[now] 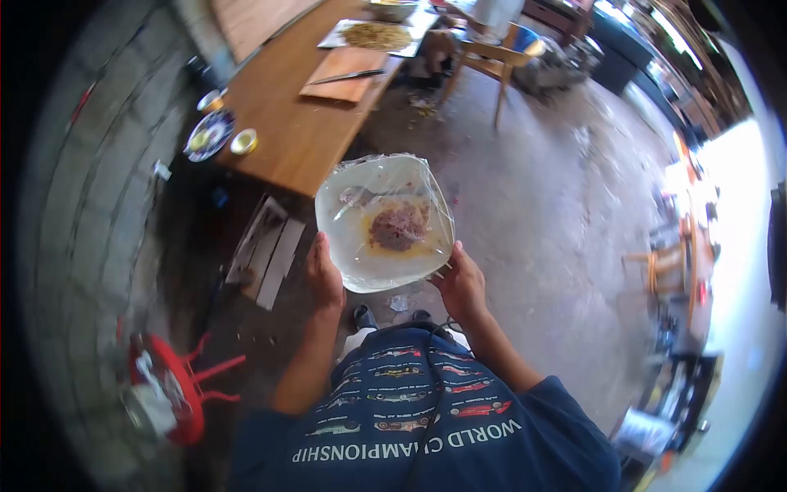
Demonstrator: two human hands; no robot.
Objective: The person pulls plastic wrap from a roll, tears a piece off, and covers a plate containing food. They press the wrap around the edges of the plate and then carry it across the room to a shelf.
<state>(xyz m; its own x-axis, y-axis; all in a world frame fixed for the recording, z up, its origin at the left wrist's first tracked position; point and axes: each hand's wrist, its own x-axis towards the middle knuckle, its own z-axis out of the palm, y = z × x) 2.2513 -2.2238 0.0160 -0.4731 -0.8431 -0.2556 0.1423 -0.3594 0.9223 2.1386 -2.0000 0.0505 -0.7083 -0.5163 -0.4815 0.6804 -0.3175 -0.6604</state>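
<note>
Held out before my body is a square white plate [348,254] covered with clear plastic wrap. Under the wrap lie a reddish-brown mound of food [398,227] in yellowish liquid and what looks like a spoon [358,197]. My left hand [325,275] grips the plate's left edge. At its lower right edge my right hand [461,283] is closed on the rim, fingers partly hidden beneath. Thin pale sticks show beside the right fingers; I cannot make out what they are.
A wooden table [287,123] stands ahead, bearing a cutting board [344,74] with a knife [348,76] and a tray of yellowish food [375,36]. A wooden chair [484,61] is beyond. A red stool [193,402] stands at lower left.
</note>
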